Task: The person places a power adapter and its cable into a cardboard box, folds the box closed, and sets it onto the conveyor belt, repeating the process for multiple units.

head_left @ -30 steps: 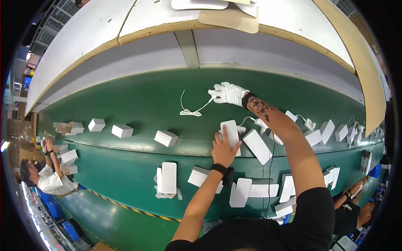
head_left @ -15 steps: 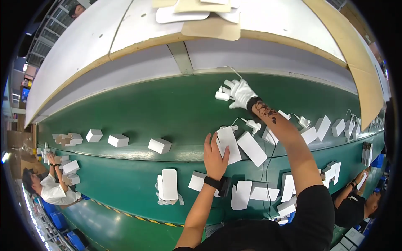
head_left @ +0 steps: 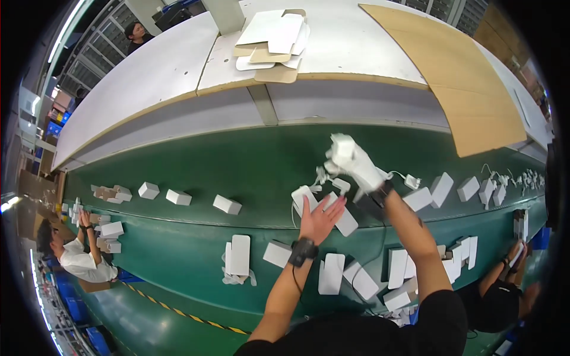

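Note:
My left hand [head_left: 320,218], bare, is open with fingers spread and palm turned up. It hovers over two white boxes: one box [head_left: 304,197] beside the thumb, another box [head_left: 346,223] partly under the fingers. Above it my right hand [head_left: 356,163], in a white glove, is closed and blurred by motion. A blocky white charger [head_left: 342,147] seems to be in its fingers, though the blur hides its outline. Just below the glove, a white plug with cable [head_left: 321,176] and a small white adapter [head_left: 341,185] are close to the boxes.
More white boxes stand left [head_left: 227,204] and right [head_left: 441,190] along the green conveyor [head_left: 261,160]. Another charger [head_left: 411,181] lies right of the glove. Open boxes [head_left: 331,274] are on the near green surface. Flat cartons [head_left: 276,44] lie on the shelf. Co-workers sit at both sides.
My right hand has drawn back from the conveyor's far side and closed, seemingly around the charger. My left hand has lifted off the box and turned palm up. The head view has shifted.

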Available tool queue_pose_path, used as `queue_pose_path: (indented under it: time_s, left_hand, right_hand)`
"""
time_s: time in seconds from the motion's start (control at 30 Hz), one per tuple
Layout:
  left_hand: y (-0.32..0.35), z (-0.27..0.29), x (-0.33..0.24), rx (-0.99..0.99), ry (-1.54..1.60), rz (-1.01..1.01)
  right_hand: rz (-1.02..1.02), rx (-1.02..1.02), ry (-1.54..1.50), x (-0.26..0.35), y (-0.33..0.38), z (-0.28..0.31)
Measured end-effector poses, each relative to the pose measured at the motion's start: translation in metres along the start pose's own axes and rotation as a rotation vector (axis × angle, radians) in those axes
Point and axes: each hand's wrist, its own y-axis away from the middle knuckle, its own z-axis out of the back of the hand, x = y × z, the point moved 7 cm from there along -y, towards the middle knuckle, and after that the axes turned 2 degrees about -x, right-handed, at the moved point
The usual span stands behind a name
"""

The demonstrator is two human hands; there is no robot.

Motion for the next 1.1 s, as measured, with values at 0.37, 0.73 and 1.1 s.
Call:
queue_pose_path:
  time_s: [0.37,0.73,1.1]
  left_hand:
    - [0.026,-0.038,0.029,0.03,-0.513,-0.44]
    - [-0.035,0.106,-0.02,-1.075,-1.654,-0.092]
    - [-0.04,0.101,-0.008,-1.192,-1.848,-0.136]
  right_hand:
    - [0.002,-0.161,0.314,-0.079,0.172,-0.005]
    - [-0.07,-0.314,-0.163,-0.059,0.205,0.029]
    - [-0.119,-0.192,-0.904,-0.069,0.262,0.065]
